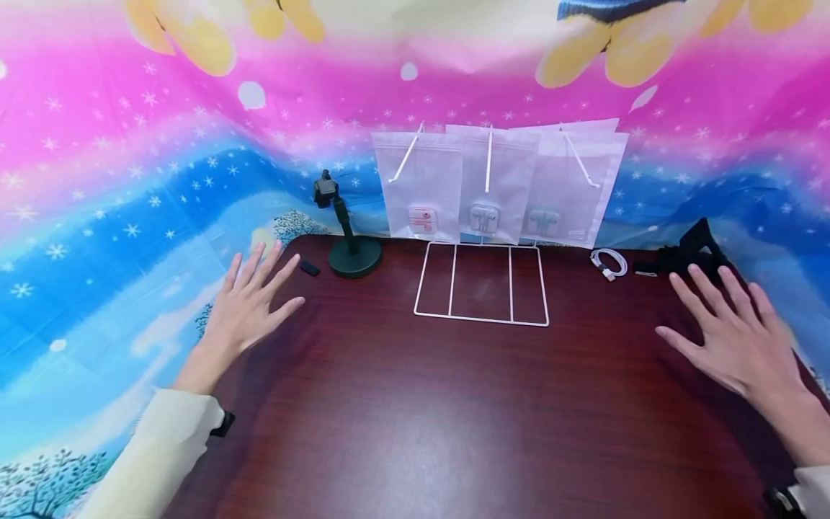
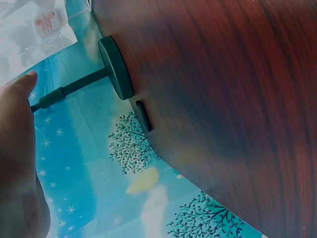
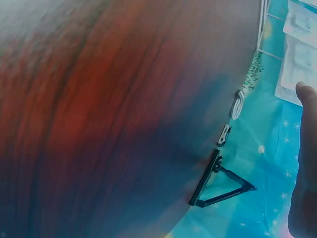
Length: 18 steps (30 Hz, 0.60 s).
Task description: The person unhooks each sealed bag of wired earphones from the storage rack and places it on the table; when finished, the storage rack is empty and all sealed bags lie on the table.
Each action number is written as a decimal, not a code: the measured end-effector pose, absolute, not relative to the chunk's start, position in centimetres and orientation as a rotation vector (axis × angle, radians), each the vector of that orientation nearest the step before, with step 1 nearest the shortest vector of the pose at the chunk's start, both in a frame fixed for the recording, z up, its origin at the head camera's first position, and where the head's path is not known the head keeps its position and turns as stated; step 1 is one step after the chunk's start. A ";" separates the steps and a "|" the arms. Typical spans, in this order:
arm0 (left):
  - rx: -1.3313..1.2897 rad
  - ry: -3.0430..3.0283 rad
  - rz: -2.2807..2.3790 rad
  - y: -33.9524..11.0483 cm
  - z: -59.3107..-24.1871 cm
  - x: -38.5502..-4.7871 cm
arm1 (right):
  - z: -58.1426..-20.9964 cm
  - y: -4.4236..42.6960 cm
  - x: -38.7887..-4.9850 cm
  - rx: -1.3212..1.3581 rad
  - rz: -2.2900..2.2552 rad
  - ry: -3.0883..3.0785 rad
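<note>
My left hand, fingers straight and spread, hangs over the table's left side and holds nothing. Nearest to it are a small black object and a dark green round-based stand. On the right, my right hand is also spread and empty, close to a black folding stand. Between them at the back, a white wire rack carries clear bags on its hooks, with earphones in a pink-marked case, a white case and a pale green case.
A coiled white cable and a small dark item lie at the back right of the dark red wooden table. A patterned pink and blue cloth hangs behind the table and along its sides.
</note>
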<state>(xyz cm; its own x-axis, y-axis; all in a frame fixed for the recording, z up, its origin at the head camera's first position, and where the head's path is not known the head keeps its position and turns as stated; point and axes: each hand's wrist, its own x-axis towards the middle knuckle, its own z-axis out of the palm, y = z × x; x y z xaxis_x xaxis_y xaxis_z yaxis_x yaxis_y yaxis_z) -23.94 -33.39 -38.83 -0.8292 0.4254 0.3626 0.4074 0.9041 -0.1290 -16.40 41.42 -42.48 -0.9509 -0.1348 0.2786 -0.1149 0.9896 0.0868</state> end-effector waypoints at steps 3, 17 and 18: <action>-0.607 -2.684 0.024 -33.4 -39.0 -24.2 | -42.6 41.1 -16.8 0.157 0.016 -2.869; -0.614 -2.832 -0.824 -31.8 -38.2 -25.7 | -43.2 38.1 -19.9 0.261 1.147 -2.925; -0.614 -2.830 -0.872 -31.6 -38.0 -25.8 | -43.2 37.7 -20.2 0.258 1.225 -2.929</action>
<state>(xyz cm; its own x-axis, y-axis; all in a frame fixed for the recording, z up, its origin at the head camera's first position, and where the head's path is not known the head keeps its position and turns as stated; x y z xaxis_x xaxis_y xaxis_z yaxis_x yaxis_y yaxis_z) -25.84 -31.56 -38.00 -0.9109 0.3452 0.2259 0.4125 0.7523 0.5138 -20.18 37.73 -43.23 -0.9859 -0.1656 0.0223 -0.1321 0.6911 -0.7106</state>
